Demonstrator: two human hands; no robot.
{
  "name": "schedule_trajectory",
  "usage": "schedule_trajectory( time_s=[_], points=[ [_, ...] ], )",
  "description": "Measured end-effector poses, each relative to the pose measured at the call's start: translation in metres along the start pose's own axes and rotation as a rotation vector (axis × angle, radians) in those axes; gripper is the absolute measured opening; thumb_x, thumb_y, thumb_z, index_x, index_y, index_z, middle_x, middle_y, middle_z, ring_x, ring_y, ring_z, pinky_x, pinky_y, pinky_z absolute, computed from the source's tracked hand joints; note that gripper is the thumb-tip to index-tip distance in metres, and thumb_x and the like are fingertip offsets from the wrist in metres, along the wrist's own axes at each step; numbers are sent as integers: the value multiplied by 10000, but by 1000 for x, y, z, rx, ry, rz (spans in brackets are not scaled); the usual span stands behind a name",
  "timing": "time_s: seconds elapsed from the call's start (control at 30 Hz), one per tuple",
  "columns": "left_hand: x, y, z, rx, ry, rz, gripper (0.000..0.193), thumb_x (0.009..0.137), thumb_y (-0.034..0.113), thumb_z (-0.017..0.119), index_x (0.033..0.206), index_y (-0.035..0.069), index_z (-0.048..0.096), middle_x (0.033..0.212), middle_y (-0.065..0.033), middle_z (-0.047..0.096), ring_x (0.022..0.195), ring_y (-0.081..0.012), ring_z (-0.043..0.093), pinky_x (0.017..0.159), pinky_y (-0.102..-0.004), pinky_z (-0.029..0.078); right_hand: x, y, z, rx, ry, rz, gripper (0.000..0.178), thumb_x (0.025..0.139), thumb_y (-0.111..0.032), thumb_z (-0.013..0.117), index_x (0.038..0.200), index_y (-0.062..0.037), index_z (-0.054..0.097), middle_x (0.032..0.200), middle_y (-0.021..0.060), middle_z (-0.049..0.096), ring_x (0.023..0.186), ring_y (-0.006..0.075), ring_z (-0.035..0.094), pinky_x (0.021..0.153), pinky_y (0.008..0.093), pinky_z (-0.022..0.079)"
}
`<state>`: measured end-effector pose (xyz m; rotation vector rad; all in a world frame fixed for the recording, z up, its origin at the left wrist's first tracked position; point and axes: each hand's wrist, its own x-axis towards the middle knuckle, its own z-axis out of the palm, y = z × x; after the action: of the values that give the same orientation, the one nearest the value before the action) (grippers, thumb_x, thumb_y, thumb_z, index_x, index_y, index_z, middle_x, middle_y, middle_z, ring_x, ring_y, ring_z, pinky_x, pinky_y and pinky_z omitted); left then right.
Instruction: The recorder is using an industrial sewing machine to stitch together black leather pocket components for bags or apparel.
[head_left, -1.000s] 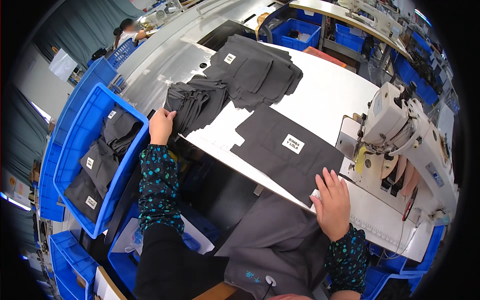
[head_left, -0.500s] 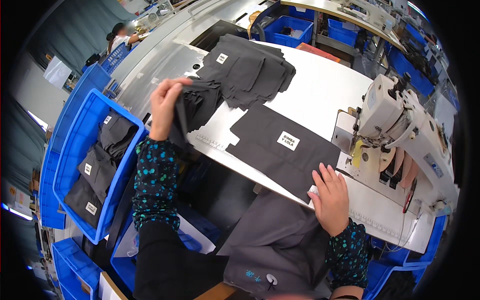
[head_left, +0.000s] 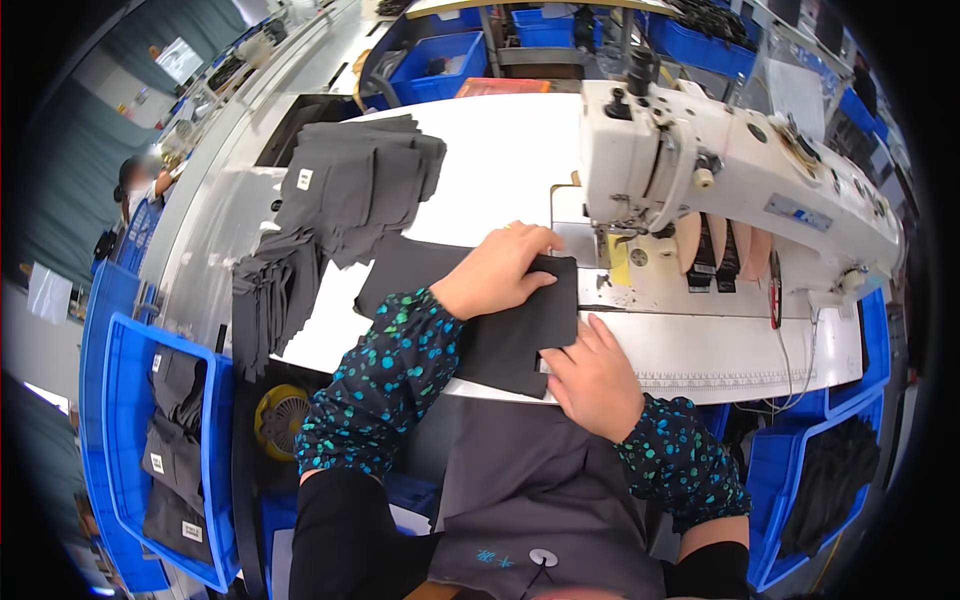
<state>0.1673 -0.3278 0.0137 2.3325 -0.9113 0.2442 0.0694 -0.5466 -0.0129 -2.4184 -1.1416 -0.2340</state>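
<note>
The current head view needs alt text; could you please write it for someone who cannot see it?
A person's left hand rests on a dark grey fabric piece, the right hand at its right edge, beside a white sewing machine. Fabric stacks and a blue bin are to the left.

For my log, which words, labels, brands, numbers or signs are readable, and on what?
Wording isn't copied here.
White label on fabric stack: too small.
White labels in blue bin: too blurred.
Blue embroidery on apron: characters, not copied.
Markings on ruler strip: too small.
Plate on sewing machine: blurred.
Fabric piece under left hand: none visible.
</note>
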Motion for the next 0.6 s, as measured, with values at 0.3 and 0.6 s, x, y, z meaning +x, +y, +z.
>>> schedule_trajectory(
  time_s=[0.3, 0.6],
  points=[
    [12, -10, -13, -142, -244, -304, 314, 738, 256, 899, 850, 22, 722, 798, -107, 653, 757, -262, 626, 693, -371, 491, -5, 11, -8, 281, 198, -35, 265, 845, -212, 761, 1032, -37, 691, 1017, 125, 652, 1067, 322, 623, 970, 441, 492],
    [36, 15, -5, -362, -263, -299, 300, 757, 176, 899, 806, -9, 667, 676, -55, 585, 627, -142, 503, 609, -310, 450, 20, 87, -44, 639, 31, 366, 233, 893, -190, 792, 955, 19, 711, 775, 18, 664, 651, 71, 584, 595, 244, 465]
  ],
)
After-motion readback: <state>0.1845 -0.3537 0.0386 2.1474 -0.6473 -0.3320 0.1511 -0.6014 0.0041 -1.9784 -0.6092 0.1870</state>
